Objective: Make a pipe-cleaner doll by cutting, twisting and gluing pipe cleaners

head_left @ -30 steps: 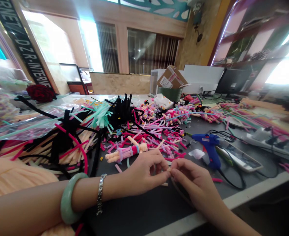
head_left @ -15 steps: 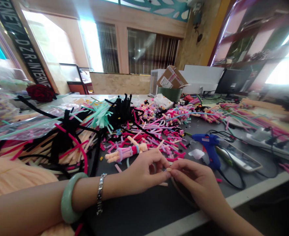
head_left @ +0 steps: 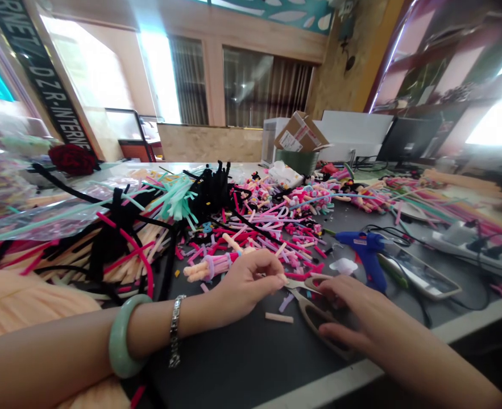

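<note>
Scissors (head_left: 314,313) rest in the right hand (head_left: 355,315), blades angled toward the left hand (head_left: 246,289), whose pinched fingertips (head_left: 274,274) hold a small pale pipe-cleaner stub (head_left: 282,278) right at the blade tips, keeping it within reach.

curtained windows (head_left: 246,85) | low stone-look partition (head_left: 208,144) | wall shelves (head_left: 430,74) right | bright daylight (head_left: 159,74) left

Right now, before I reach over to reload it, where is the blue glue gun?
In the head view, the blue hot glue gun lies on the dark tabletop just beyond the person's right hand, between a small white scrap and a white-framed phone or tablet.
</note>
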A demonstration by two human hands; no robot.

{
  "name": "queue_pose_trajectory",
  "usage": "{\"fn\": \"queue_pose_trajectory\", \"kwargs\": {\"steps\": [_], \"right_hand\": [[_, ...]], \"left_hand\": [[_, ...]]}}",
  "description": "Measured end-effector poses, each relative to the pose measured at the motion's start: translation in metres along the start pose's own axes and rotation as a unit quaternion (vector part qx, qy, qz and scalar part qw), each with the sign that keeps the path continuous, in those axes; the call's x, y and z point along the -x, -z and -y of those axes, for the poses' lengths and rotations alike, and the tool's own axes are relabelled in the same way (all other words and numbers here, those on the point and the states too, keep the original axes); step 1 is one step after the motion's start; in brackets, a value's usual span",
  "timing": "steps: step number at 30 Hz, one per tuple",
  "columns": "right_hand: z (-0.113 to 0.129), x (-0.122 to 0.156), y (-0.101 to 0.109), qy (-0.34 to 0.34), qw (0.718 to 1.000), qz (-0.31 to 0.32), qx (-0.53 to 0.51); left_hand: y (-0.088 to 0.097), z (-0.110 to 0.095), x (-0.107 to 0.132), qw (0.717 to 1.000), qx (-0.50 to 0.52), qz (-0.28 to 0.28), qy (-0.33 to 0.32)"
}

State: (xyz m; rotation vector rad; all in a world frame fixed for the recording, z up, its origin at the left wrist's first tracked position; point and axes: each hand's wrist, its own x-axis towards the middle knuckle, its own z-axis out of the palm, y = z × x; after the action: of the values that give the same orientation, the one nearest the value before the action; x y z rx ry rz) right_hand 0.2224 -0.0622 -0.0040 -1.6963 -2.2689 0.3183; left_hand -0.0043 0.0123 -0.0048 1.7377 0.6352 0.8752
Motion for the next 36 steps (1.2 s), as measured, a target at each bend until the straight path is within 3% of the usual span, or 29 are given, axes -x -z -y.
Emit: {"fn": "queue_pose_trajectory", "kwargs": {"steps": [7, 11, 16, 21, 25, 31, 36], "right_hand": [[-0.005, -0.006, -0.007, -0.026, 0.992, -0.013, 0.126], [-0.001, -0.011, -0.009, 0.016, 0.993, -0.013, 0.117], [0.010, -0.013, -0.009, 0.018, 0.988, -0.047, 0.145], [0.008, -0.008, -0.005, -0.037, 0.981, -0.080, 0.175], [0.009, -0.006, 0.003, -0.079, 0.987, -0.093, 0.102], [0.019, -0.008, 0.002, -0.026, 0.994, -0.071, -0.084], [0.017, -0.009, -0.006, -0.037, 0.988, -0.086, -0.123]], "left_hand": [[-0.001, 0.000, -0.001, 0.999, 0.051, 0.014, 0.007], [0.001, 0.001, -0.002, 0.998, 0.059, 0.013, 0.005], [0.003, 0.001, -0.004, 0.997, 0.073, 0.017, 0.013], [0.005, 0.002, -0.003, 0.997, 0.075, -0.005, 0.017], [0.006, 0.002, -0.003, 0.998, 0.062, -0.021, 0.012], [0.004, -0.002, -0.003, 0.998, 0.034, -0.057, -0.003], [0.003, -0.004, -0.004, 0.995, 0.023, -0.096, 0.002]]}}
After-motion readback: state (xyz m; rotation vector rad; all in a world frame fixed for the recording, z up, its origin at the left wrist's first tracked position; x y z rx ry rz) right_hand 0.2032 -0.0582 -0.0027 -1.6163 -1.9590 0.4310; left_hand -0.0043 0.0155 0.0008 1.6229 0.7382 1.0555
